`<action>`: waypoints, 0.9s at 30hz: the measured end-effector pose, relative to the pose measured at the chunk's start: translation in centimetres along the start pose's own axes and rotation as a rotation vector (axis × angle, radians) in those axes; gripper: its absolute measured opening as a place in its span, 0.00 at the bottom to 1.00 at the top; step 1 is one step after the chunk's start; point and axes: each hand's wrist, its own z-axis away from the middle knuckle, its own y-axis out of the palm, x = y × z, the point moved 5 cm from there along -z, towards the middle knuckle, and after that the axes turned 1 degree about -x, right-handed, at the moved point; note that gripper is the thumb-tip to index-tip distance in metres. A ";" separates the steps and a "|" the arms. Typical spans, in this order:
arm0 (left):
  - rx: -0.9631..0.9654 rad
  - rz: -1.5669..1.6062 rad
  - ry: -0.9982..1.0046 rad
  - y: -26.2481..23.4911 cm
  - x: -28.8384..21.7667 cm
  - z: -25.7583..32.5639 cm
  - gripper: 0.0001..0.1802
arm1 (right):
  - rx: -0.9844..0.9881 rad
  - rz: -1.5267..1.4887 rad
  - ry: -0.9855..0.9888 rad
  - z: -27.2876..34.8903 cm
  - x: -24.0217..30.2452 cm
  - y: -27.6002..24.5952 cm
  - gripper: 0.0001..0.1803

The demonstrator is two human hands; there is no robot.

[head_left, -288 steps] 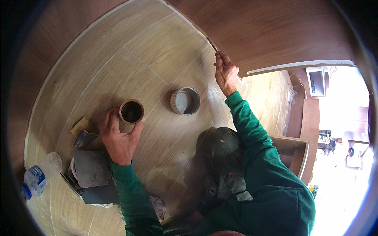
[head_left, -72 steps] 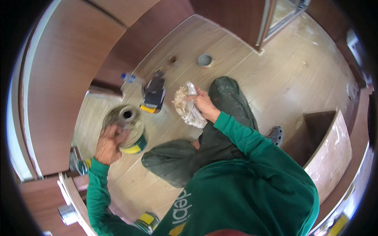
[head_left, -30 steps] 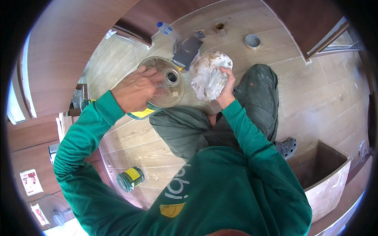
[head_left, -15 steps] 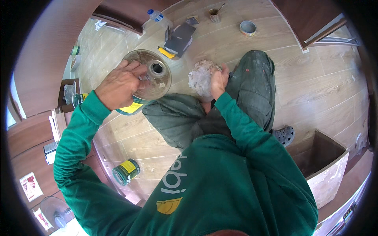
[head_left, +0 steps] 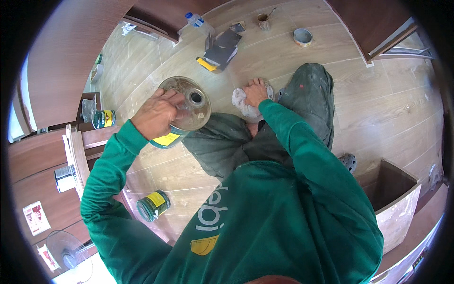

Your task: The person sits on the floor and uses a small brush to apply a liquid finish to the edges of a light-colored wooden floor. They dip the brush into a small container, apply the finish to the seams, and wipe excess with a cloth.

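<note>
With fingers curled over the top handle, my left hand [head_left: 155,116] grips a round metal can [head_left: 201,116]. The can has a grey, smeared top, an open spout hole and a green and yellow side, and it tilts toward me. To its right, my right hand [head_left: 256,92] presses down on a crumpled whitish rag [head_left: 240,100] at the floor between my knees. My right fingers are bent over the cloth, partly hiding it.
Ahead lie grey sandpaper sheets [head_left: 222,49], a plastic bottle [head_left: 199,21], a cup with a stick [head_left: 263,21] and an open tin [head_left: 302,37]. A smaller green can [head_left: 153,206] lies at left. An open wooden box [head_left: 397,203] stands at right.
My right hand has turned over and lowered the rag from the air onto the floor. My left hand and the can have shifted slightly right and nearer, the can tilting a little more.
</note>
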 end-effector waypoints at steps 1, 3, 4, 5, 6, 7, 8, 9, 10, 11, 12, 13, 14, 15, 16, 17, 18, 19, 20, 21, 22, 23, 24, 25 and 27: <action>0.002 0.009 -0.022 0.6 0.4 -0.1 0.29 | 0.019 -0.107 0.056 -0.2 -0.4 -0.1 0.27; -0.058 0.017 -0.024 2.9 1.3 0.0 0.30 | 0.055 -0.330 0.161 -0.6 -0.5 -0.2 0.29; -0.084 0.036 -0.031 4.1 1.5 0.2 0.30 | 0.044 -0.435 0.215 -0.5 -0.4 -1.3 0.28; -0.073 0.055 -0.064 5.0 1.8 0.3 0.30 | 0.033 -0.539 0.269 -0.5 -0.7 -2.6 0.28; -0.059 0.074 -0.098 5.6 1.8 0.5 0.31 | 0.026 -0.646 0.323 -0.2 -0.4 -4.1 0.27; -0.051 0.087 -0.126 5.8 2.0 0.4 0.32 | -0.023 -0.725 0.300 -0.3 -0.3 -5.2 0.28; -0.078 0.107 -0.129 5.9 2.2 0.5 0.33 | -0.072 -0.805 0.275 -0.5 0.0 -6.2 0.28; -0.105 0.125 -0.132 5.9 2.6 0.7 0.33 | -0.122 -0.885 0.250 -0.8 0.3 -7.2 0.28; -0.136 0.147 -0.133 6.0 2.9 0.7 0.34 | -0.156 -0.923 0.231 -0.7 1.2 -8.1 0.30; -0.122 0.155 -0.137 6.1 2.8 0.8 0.34 | -0.188 -0.962 0.210 -0.5 2.5 -8.7 0.32; -0.108 0.162 -0.139 6.1 2.8 0.8 0.34 | -0.223 -1.001 0.190 -0.5 3.6 -9.4 0.34; -0.096 0.168 -0.142 6.0 2.7 0.8 0.35 | -0.229 -1.002 0.160 -0.6 4.5 -9.8 0.36; -0.115 0.147 -0.130 5.8 2.6 0.7 0.34 | -0.209 -1.001 0.139 -0.7 5.3 -10.2 0.35; -0.134 0.130 -0.120 5.7 2.6 0.6 0.34 | -0.184 -0.998 0.115 -0.6 6.3 -10.8 0.34; -0.147 0.112 -0.115 5.6 2.5 0.8 0.34 | -0.157 -1.002 0.088 -0.5 7.5 -11.4 0.33; -0.144 0.118 -0.124 5.8 2.5 1.0 0.34 | -0.112 -0.944 0.045 -0.4 8.7 -11.9 0.31; -0.146 0.124 -0.129 5.9 2.6 1.0 0.34 | -0.106 -0.921 -0.009 -0.2 9.6 -12.1 0.31; -0.147 0.130 -0.135 6.1 2.7 1.1 0.34 | -0.101 -0.897 -0.064 0.1 10.6 -12.3 0.31; -0.155 0.143 -0.139 6.3 2.9 1.4 0.34 | -0.094 -0.873 -0.118 0.5 11.3 -12.5 0.30; -0.161 0.156 -0.140 6.5 3.0 1.6 0.34 | -0.049 -0.855 -0.110 1.1 11.7 -12.6 0.29; -0.168 0.170 -0.142 6.7 3.1 1.7 0.34 | -0.049 -0.868 -0.144 1.1 11.9 -12.4 0.30; -0.168 0.159 -0.139 6.8 3.1 1.8 0.34 | -0.049 -0.882 -0.178 1.1 11.9 -12.1 0.30; -0.170 0.150 -0.131 6.8 3.2 1.7 0.33 | -0.048 -0.893 -0.208 1.1 11.8 -12.0 0.30; -0.172 0.142 -0.124 6.6 3.1 1.7 0.33 | -0.060 -0.903 -0.207 1.0 11.6 -11.9 0.30; -0.114 0.160 -0.193 5.5 2.6 1.4 0.30 | -0.086 -0.927 -0.206 0.8 11.3 -11.7 0.31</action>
